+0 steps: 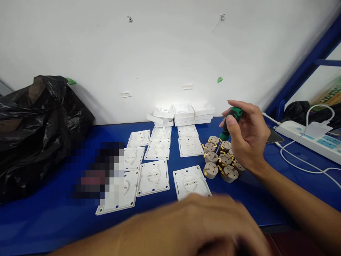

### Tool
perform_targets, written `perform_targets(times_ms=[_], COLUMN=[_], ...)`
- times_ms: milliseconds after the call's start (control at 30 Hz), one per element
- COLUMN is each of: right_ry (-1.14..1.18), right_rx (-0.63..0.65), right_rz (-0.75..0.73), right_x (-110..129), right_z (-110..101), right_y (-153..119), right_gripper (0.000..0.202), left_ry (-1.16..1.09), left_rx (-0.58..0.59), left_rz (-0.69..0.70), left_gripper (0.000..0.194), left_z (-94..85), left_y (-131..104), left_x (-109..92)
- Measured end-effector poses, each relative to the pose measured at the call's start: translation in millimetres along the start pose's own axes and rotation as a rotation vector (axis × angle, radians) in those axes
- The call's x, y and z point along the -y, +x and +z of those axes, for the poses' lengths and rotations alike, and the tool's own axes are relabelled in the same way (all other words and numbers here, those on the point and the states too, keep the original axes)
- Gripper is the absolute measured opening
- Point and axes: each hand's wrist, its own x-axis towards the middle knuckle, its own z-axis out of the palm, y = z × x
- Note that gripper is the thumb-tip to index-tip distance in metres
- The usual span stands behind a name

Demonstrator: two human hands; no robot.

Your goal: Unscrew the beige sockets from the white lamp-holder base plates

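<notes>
Right hand (249, 137) gripping a green-and-black screwdriver (225, 132), round beige brass-tabbed pieces (226, 159) sitting below, left hand (215, 220) blurring, its hold unclear, square white plastic plates (153, 177) lying beyond it

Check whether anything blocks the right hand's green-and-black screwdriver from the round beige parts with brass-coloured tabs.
Nothing visible does: the screwdriver in the right hand points down at the round beige parts. The blurred left hand is off that line, lower in view.
</notes>
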Motion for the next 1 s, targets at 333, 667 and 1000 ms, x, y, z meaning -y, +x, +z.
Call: perform_targets(times_ms=[333,667,1000], right_ry=[-0.03,0.147,0.342], right_rx=[-0.039,-0.065,0.329], right_rz=[0.015,0.174,0.401], right_x=[-15,-22,-16], right_z=[-6,-6,6], right_y=[8,16,-4], right_gripper=[0.028,0.026,0.029], left_ry=[0.359,0.375,0.598], left_rx=[-0.195,-0.191,-0.546], left_rz=[0.098,0.128,-0.1], left_gripper=[0.033,0.025,0.019], left_z=[-30.7,-32.1,-37.8], left_y=[23,19,20], left_x=[63,57,62])
